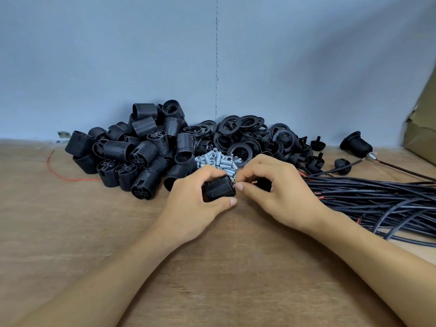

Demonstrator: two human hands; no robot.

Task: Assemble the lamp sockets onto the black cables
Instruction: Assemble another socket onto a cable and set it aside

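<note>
The left hand (195, 201) gripped the socket (220, 188) over the table (70, 232). The right hand (283, 197) curled round a black piece (263, 184), its fingertips (239, 187) pinching at the socket's end. Misaligned parts could jam there; a slipped piece could drop among the cables (377, 199).

Left hand (200, 204) grips a ribbed socket (220, 188) — right hand (276, 197) pinches at its end.

We are looking at a small assembly workshop: bulk heaps of identical black socket shells (132, 152), rings (238, 135), threaded metal tubes (217, 161) and bundled cables (377, 197) along a plywood bench's (70, 232) back edge.
</note>
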